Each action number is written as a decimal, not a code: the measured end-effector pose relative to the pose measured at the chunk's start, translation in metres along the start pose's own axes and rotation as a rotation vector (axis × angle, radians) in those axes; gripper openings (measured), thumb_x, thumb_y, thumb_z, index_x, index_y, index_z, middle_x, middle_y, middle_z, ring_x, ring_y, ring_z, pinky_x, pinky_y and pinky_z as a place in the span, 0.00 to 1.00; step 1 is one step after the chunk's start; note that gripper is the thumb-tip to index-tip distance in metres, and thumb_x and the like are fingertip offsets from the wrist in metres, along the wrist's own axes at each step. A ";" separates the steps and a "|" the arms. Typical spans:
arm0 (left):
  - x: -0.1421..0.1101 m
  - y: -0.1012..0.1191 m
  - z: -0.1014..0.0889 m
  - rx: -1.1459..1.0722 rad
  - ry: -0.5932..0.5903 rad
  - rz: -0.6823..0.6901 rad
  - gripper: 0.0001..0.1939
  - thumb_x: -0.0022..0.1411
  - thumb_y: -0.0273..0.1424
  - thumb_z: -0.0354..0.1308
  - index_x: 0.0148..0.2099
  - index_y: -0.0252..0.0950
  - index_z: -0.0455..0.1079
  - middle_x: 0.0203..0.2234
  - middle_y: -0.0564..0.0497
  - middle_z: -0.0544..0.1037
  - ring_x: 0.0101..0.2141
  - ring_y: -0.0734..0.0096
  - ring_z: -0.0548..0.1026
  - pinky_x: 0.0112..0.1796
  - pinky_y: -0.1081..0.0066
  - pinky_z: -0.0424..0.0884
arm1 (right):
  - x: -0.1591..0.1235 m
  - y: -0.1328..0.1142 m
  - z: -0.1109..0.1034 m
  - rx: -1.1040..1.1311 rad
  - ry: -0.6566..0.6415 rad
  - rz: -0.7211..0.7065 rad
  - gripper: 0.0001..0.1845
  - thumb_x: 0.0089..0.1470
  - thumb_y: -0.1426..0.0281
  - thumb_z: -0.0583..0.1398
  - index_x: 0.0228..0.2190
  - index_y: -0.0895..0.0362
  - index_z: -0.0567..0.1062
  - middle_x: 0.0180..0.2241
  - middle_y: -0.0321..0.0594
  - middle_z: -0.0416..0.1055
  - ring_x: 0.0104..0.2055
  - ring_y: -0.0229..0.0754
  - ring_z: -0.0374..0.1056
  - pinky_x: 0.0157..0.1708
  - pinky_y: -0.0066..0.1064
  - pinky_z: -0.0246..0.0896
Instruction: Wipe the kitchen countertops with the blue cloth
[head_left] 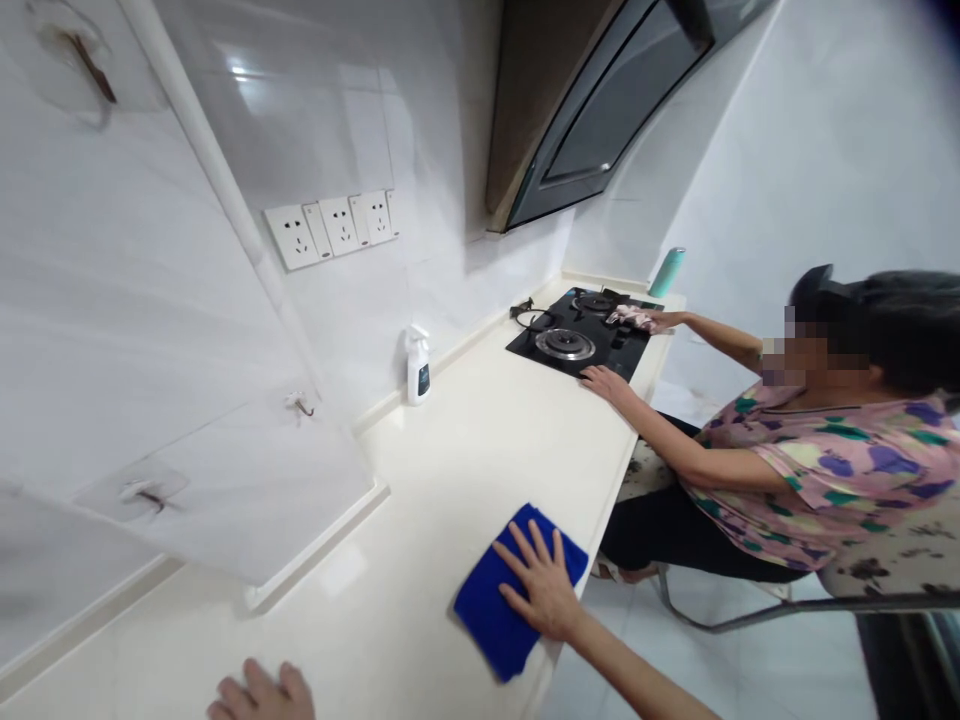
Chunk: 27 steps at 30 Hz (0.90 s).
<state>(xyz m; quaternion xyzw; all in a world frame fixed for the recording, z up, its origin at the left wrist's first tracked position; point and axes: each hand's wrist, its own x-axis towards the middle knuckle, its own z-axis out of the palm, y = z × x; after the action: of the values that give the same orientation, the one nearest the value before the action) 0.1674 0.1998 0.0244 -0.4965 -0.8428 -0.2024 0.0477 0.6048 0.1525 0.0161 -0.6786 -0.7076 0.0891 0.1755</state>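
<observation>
A folded blue cloth (487,610) lies flat on the white countertop (360,600), close to its front edge. My right hand (546,590) rests on top of the cloth with its fingers spread, pressing it rather than gripping it. At the bottom of the view, my left hand (262,692) shows only in part, over the counter. Its fingers are stretched and slightly apart, and nothing is seen in them; the rest of that hand is cut off by the frame.
Against the wall stands a white spray bottle (418,368). Farther along is a black gas stove (600,345), where a seated person (840,440) holds a patterned cloth (631,318). A green bottle (667,272) stands behind. A range hood (600,110) hangs above.
</observation>
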 end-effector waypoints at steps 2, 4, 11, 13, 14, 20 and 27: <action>-0.004 0.005 -0.006 -0.008 0.004 0.000 0.35 0.62 0.42 0.40 0.66 0.29 0.58 0.65 0.28 0.61 0.66 0.37 0.54 0.57 0.37 0.59 | 0.005 0.030 -0.003 -0.118 0.027 0.089 0.33 0.60 0.49 0.52 0.65 0.38 0.57 0.71 0.41 0.45 0.72 0.68 0.34 0.63 0.72 0.23; -0.006 0.009 -0.010 -0.007 -0.002 -0.002 0.35 0.61 0.41 0.42 0.67 0.29 0.57 0.65 0.28 0.61 0.66 0.36 0.54 0.56 0.36 0.59 | 0.015 0.059 -0.004 -0.224 0.051 0.156 0.33 0.61 0.49 0.50 0.65 0.40 0.58 0.71 0.42 0.46 0.72 0.67 0.34 0.64 0.70 0.24; -0.008 0.010 -0.014 0.051 -0.020 -0.004 0.34 0.64 0.40 0.38 0.64 0.22 0.60 0.65 0.22 0.58 0.67 0.35 0.52 0.59 0.37 0.57 | 0.090 0.109 0.005 -0.392 0.046 0.246 0.33 0.61 0.59 0.46 0.66 0.45 0.57 0.71 0.43 0.46 0.72 0.65 0.35 0.64 0.68 0.29; -0.008 0.009 -0.013 0.057 -0.012 0.010 0.36 0.65 0.42 0.35 0.64 0.20 0.60 0.65 0.21 0.58 0.67 0.34 0.51 0.61 0.38 0.55 | 0.117 0.105 0.010 -0.385 0.045 0.298 0.33 0.61 0.59 0.46 0.66 0.49 0.57 0.71 0.46 0.46 0.72 0.66 0.34 0.63 0.68 0.29; -0.008 0.008 -0.012 0.057 -0.013 0.017 0.36 0.66 0.42 0.34 0.64 0.19 0.60 0.65 0.21 0.58 0.67 0.34 0.50 0.61 0.38 0.54 | 0.130 0.100 0.013 -0.375 0.047 0.320 0.34 0.60 0.59 0.46 0.66 0.50 0.57 0.71 0.48 0.46 0.72 0.66 0.34 0.63 0.69 0.28; -0.006 0.003 -0.007 0.064 -0.023 0.017 0.37 0.66 0.44 0.35 0.64 0.21 0.59 0.64 0.21 0.58 0.68 0.35 0.49 0.62 0.38 0.54 | 0.203 0.040 0.038 -0.263 0.048 0.282 0.39 0.58 0.59 0.47 0.68 0.61 0.52 0.70 0.56 0.43 0.72 0.66 0.32 0.64 0.68 0.21; -0.008 0.002 -0.006 0.075 -0.024 0.003 0.36 0.66 0.43 0.37 0.65 0.21 0.59 0.66 0.22 0.57 0.69 0.36 0.49 0.63 0.39 0.53 | 0.248 -0.062 0.058 -0.049 -0.029 -0.050 0.37 0.55 0.64 0.51 0.65 0.60 0.59 0.70 0.50 0.46 0.73 0.60 0.34 0.67 0.59 0.17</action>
<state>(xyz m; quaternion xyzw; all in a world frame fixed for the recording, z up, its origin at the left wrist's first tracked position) 0.1723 0.1915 0.0277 -0.4982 -0.8494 -0.1647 0.0562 0.5213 0.4007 0.0171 -0.6633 -0.7289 0.0773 0.1510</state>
